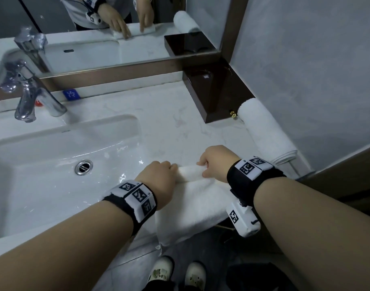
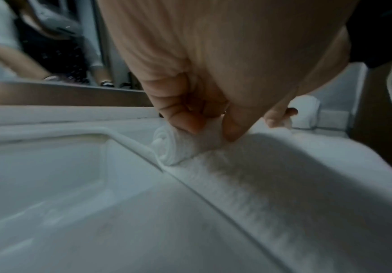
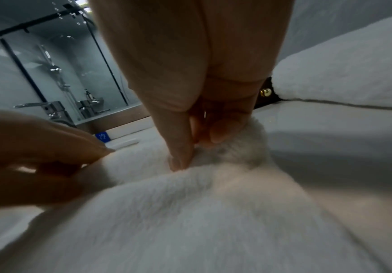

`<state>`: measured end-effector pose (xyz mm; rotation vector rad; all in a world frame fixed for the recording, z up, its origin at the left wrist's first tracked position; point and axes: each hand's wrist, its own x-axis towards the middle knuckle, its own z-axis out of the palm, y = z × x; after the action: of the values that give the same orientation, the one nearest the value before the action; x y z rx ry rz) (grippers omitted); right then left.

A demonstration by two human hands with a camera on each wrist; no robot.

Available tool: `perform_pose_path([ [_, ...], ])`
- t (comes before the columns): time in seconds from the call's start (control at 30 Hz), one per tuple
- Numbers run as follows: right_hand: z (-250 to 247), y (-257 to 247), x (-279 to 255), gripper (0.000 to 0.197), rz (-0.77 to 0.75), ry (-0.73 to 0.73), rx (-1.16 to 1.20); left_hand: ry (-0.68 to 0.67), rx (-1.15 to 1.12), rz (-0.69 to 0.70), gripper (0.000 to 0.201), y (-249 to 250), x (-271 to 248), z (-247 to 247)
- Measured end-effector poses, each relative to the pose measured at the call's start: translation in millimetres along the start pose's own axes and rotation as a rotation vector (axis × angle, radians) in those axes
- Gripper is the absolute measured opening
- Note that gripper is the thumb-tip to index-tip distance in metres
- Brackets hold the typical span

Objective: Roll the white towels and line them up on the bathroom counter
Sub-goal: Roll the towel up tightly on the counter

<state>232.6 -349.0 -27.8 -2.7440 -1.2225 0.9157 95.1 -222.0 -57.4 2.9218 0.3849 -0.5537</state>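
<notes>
A white towel (image 1: pixel 192 202) lies flat at the front edge of the counter (image 1: pixel 175 122), and its far end is curled into a small roll (image 1: pixel 190 172). My left hand (image 1: pixel 161 175) grips the roll's left end with curled fingers; the left wrist view shows the spiral end of the roll (image 2: pixel 166 147) under my fingertips (image 2: pixel 187 122). My right hand (image 1: pixel 213 162) grips the right end, where its thumb (image 3: pixel 180 147) and fingers pinch the roll (image 3: pixel 244 147). A finished rolled towel (image 1: pixel 266 131) lies along the right wall.
The sink basin (image 1: pixel 43 185) with its drain (image 1: pixel 83 167) sits just left of the towel, and a chrome faucet (image 1: pixel 32 97) stands behind it. A dark brown box (image 1: pixel 217 95) fills the back right corner under the mirror (image 1: pixel 95 28). The towel's near end hangs over the counter edge.
</notes>
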Motion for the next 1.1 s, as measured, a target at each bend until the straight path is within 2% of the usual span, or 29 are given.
perform_pose_path([
  [0.2, -7.1, -7.8, 8.0, 0.039, -0.005, -0.070, -0.082, -0.081, -0.087, -0.017, 0.014, -8.5, 9.3, -11.2],
  [0.47, -2.5, -6.9, 13.4, 0.032, 0.036, -0.091, -0.119, -0.235, -0.006, 0.050, 0.026, -15.5, 30.9, -17.7],
  [0.67, -0.8, -10.4, 23.9, 0.028, 0.052, -0.062, -0.201, -0.189, -0.026, 0.030, 0.008, -7.8, 34.7, -20.2],
  [0.83, 0.5, -10.1, 30.4, 0.020, 0.093, 0.054, -0.221, -0.200, 0.002, -0.001, 0.024, -4.2, 35.5, -28.8],
  [1.1, -4.6, -7.7, 38.5, 0.021, 0.103, 0.107, -0.242, -0.132, 0.100, -0.017, 0.042, -0.5, 44.4, -34.8],
])
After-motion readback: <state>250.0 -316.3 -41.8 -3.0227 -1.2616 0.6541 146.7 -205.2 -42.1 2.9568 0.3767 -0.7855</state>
